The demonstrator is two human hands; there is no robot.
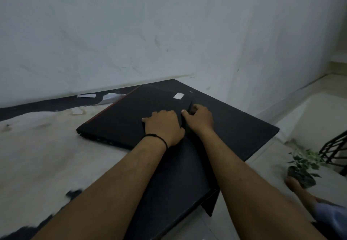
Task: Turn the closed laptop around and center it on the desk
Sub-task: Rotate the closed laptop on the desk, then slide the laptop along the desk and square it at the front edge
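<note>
Both forearms reach forward; left hand (163, 127) lies flat on closed laptop (131, 112), right hand (199, 119) grips its corner on the tabletop (234, 127).

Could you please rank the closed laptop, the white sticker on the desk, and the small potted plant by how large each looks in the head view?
1. closed laptop, largest by far.
2. potted plant, though it sits on the floor, so its true size is uncertain.
3. white sticker, smallest.

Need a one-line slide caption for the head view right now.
Both bare hands, left hand and right hand, rest on the closed black laptop, angled on the dark, peeling desk.
</note>
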